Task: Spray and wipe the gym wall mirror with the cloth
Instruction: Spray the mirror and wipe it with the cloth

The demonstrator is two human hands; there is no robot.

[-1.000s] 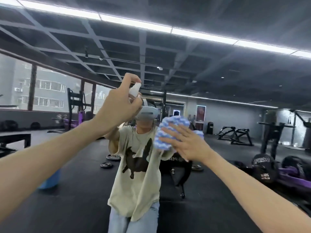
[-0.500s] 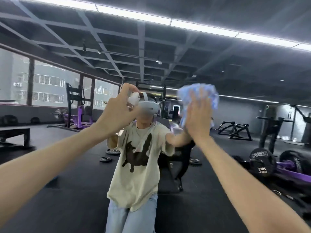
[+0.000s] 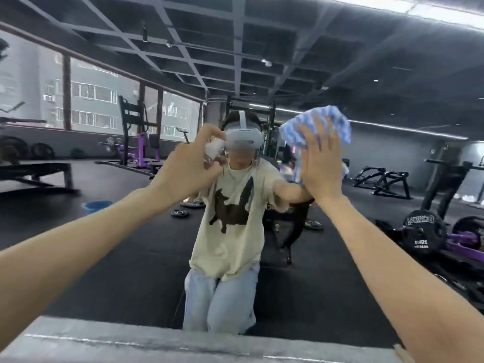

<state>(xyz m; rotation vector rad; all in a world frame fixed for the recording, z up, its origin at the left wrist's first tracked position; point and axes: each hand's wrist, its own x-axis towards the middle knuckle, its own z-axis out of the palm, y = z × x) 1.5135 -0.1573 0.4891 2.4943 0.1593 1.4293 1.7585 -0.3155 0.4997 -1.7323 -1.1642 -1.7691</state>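
Note:
The wall mirror (image 3: 353, 74) fills nearly the whole view and reflects the gym and a person in a cream T-shirt. My left hand (image 3: 184, 169) is raised near the mirror's middle, closed around a small white spray bottle (image 3: 215, 148) whose top sticks out past my fingers. To its right, my right hand (image 3: 320, 163) presses a blue-and-white cloth (image 3: 314, 129) flat against the glass at head height, fingers spread over it. Most of the bottle is hidden by my hand.
A grey ledge (image 3: 183, 344) runs along the mirror's bottom edge, close to me. The reflection shows black rubber floor, purple weight machines, weight plates (image 3: 420, 231), a blue bucket (image 3: 95, 205) and windows on the left.
My right hand carried the cloth up the glass from chest height to head height, then shifted a little right. The view tilted down, bringing the ledge into sight. My left hand keeps the bottle raised.

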